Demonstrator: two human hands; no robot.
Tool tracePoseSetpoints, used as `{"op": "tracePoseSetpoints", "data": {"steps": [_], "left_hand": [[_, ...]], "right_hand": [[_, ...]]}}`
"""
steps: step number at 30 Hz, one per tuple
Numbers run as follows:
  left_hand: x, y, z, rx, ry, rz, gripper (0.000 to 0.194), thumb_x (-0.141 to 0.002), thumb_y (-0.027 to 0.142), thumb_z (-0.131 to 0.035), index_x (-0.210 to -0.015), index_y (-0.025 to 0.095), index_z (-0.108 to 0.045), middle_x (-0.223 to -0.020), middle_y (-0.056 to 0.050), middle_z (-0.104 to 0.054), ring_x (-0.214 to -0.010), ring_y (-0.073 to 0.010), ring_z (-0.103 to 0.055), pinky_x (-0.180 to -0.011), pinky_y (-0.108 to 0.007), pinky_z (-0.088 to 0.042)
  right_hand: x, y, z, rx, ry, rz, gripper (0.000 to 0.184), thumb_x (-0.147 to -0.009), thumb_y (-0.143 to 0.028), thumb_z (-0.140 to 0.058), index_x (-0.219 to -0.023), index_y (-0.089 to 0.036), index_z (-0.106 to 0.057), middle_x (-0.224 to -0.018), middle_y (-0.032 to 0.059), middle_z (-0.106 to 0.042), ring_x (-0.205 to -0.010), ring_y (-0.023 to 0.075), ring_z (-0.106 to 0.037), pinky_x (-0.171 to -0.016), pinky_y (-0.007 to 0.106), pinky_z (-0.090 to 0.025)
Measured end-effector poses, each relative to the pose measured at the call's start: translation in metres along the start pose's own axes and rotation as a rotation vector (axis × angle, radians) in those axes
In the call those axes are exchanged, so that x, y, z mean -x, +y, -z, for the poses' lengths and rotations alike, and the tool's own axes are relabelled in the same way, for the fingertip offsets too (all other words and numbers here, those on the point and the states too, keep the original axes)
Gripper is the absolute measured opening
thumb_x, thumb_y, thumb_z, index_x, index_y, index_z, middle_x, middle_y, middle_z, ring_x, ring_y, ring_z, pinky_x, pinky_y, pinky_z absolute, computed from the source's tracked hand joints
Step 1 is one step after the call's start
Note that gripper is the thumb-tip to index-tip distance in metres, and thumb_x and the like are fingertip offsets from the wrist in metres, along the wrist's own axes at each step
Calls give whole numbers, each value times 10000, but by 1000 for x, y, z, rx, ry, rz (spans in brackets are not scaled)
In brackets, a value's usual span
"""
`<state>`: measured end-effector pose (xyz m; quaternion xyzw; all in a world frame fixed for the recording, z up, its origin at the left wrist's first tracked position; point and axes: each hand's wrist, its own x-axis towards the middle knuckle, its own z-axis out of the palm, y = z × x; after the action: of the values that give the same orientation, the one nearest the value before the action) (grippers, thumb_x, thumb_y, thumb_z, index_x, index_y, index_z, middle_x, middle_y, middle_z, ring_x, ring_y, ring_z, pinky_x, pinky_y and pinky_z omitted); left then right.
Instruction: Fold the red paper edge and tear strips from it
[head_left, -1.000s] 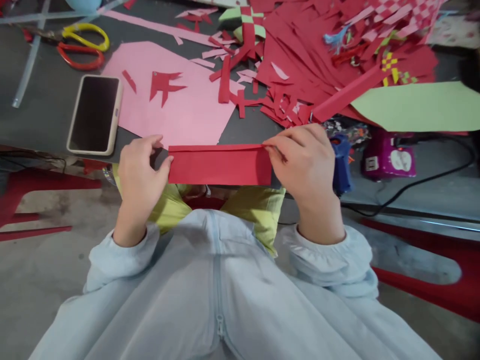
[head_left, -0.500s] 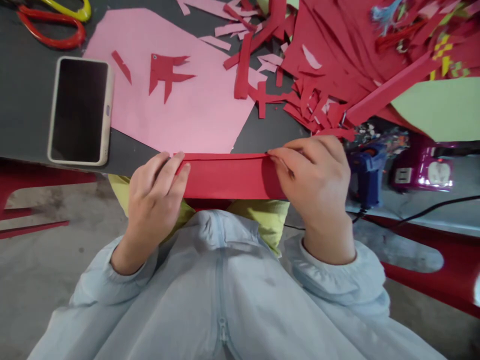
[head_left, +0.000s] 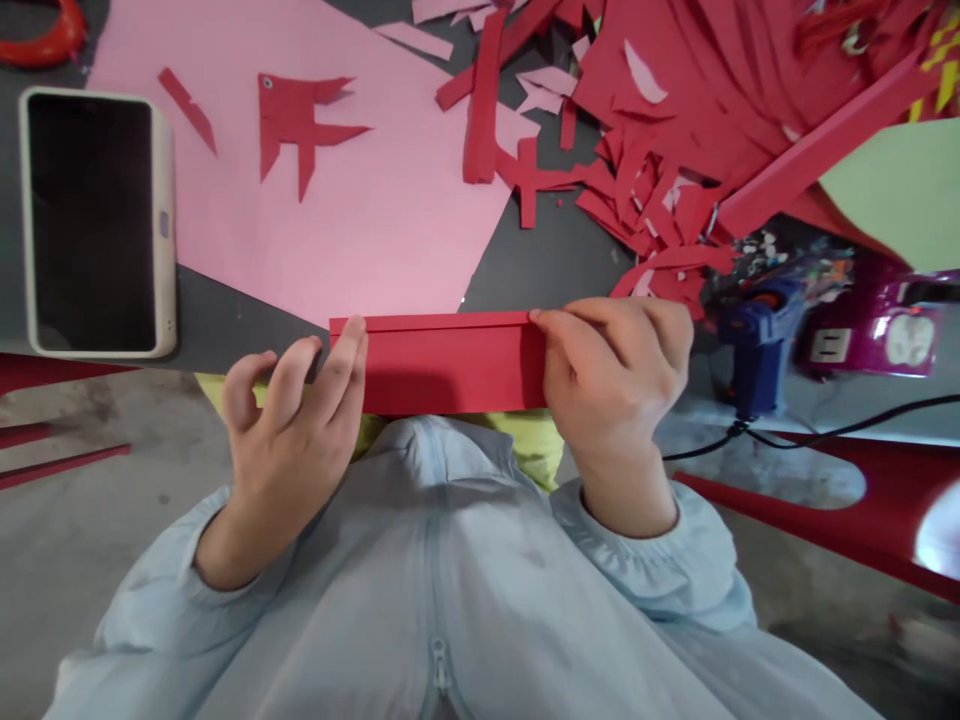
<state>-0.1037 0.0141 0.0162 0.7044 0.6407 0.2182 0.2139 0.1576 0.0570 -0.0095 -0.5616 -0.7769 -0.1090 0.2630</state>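
A red paper strip (head_left: 450, 370) lies across my lap at the table's near edge, with a narrow fold along its far long side. At its left end, my left hand (head_left: 292, 450) holds the strip near the fold, the other fingers lifted and spread. My right hand (head_left: 619, 370) pinches the right end of the fold between thumb and fingers, the rest of its fingers curled. Beyond the strip, a large pink paper sheet (head_left: 405, 230) carries a red fish-shaped cutout (head_left: 289, 115) with a small eye and a slim red scrap (head_left: 187, 112).
A phone (head_left: 94, 225) lies on the left, below a red scissor handle (head_left: 41, 40). Red paper scraps (head_left: 645, 190) pile up at the upper right. A blue glue gun (head_left: 757, 350) and a shiny purple device (head_left: 874, 325) stand right, with a black cable (head_left: 847, 420).
My left hand's other fingers have lifted and spread away from the strip. My right hand has shifted slightly down while pinching the fold. The view has moved closer to the table.
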Motion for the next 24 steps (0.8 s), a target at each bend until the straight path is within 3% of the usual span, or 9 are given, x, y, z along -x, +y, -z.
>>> {"op": "tracePoseSetpoints", "data": {"steps": [6,12,14,17,20,24], "left_hand": [[1,0,-4,-78,53,-77,552,-951,167,-581,-1436,425,-533,-1367,20,-673,-1147,-269,-650,-1163,-580,-364],[1,3,2,-11,-5,30,523,-947,184,-596,-1391,459,-570,-1396,3,-653,-1221,-300,-627,-1133,-613,-392],[4,1,-1,-30,-21,3,537,-948,164,-578,-1415,428,-552,-1456,-5,-604,-1225,-303,-624,-1143,-631,-382],[9,-1,-10,-49,51,-64,559,-937,139,-580,-1433,392,-537,-1480,11,-577,-1214,-271,-617,-1173,-595,-381],[12,2,-19,-36,109,-38,642,-923,121,-584,-1490,402,-471,-1489,28,-571,-1238,-258,-595,-1189,-543,-387],[8,11,-28,-66,100,-30,722,-938,103,-522,-1572,390,-329,-1512,-12,-550,-1262,-289,-566,-1177,-563,-369]], "right_hand": [[2,-1,2,19,-52,-20,280,-935,-146,-524,-964,-282,-767,-899,57,-732,-820,220,-614,-812,428,-533],[-1,-3,7,57,-68,58,265,-944,-135,-530,-1006,-251,-759,-925,68,-740,-846,213,-596,-784,388,-510],[-2,-4,8,57,-45,94,257,-940,-120,-539,-1017,-234,-756,-922,73,-743,-847,214,-592,-773,379,-507],[-3,-4,7,51,-38,108,249,-933,-111,-550,-1025,-221,-755,-930,80,-742,-845,216,-583,-769,377,-508],[-1,-4,6,41,-65,66,264,-939,-126,-544,-1025,-245,-762,-941,79,-737,-857,223,-590,-788,397,-506],[0,-3,6,74,-94,31,283,-941,-129,-527,-1013,-260,-767,-935,80,-734,-860,229,-596,-792,412,-508]]}}
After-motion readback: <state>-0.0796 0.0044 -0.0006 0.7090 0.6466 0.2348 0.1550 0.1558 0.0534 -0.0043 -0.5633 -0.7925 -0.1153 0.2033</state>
